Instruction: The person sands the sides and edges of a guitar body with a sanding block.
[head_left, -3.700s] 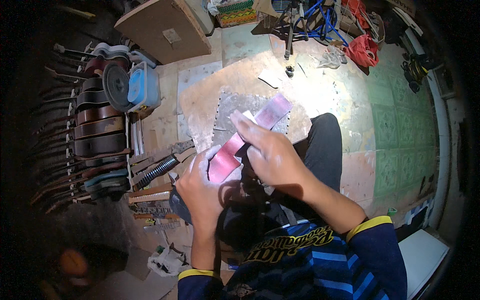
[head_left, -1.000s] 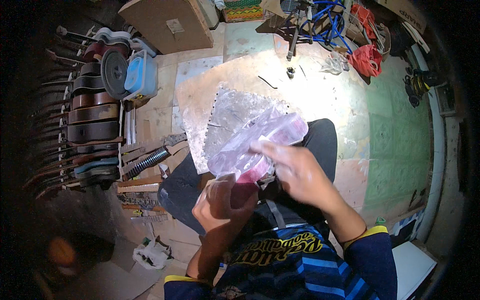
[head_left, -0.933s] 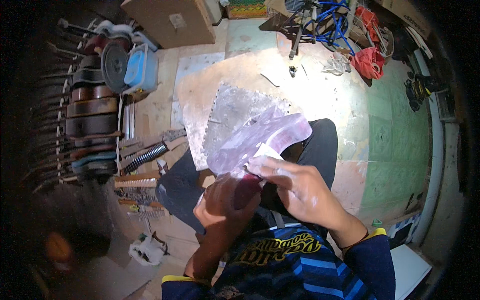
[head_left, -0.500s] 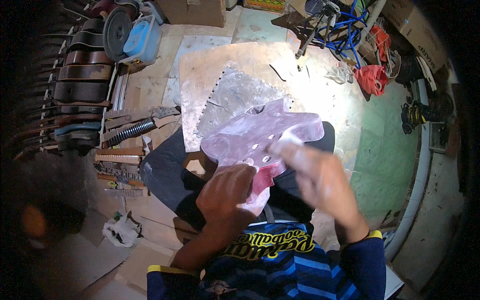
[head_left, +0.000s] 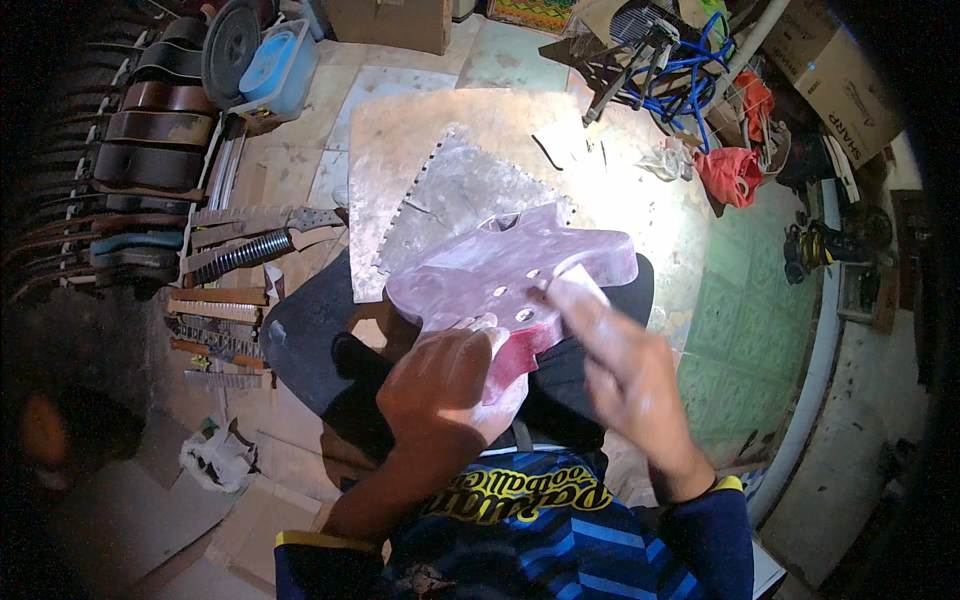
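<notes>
A dusty purple-pink electric guitar body (head_left: 470, 268) rests tilted across my lap, with several small round holes and a brighter red patch near its close edge. My left hand (head_left: 445, 375) is closed around that near edge and steadies it, its fingertips on the face. Over the right part of the body, my right hand (head_left: 630, 365) pinches a pale folded piece of sandpaper (head_left: 577, 287) against the surface beside the holes. White dust covers my fingers.
A brown board (head_left: 375, 130) and a grey toothed-edge mat (head_left: 460, 180) lie in front of me. Guitar necks (head_left: 320, 218) and several combs of parts lie left, beside stacked guitar bodies (head_left: 150, 165). Blue hose (head_left: 680, 100) and red cloth (head_left: 728, 178) sit far right.
The whole view has shifted slightly. My right hand, smeared by motion before, is clearer and has moved a little nearer to me with the sandpaper. My left hand keeps its grip.
</notes>
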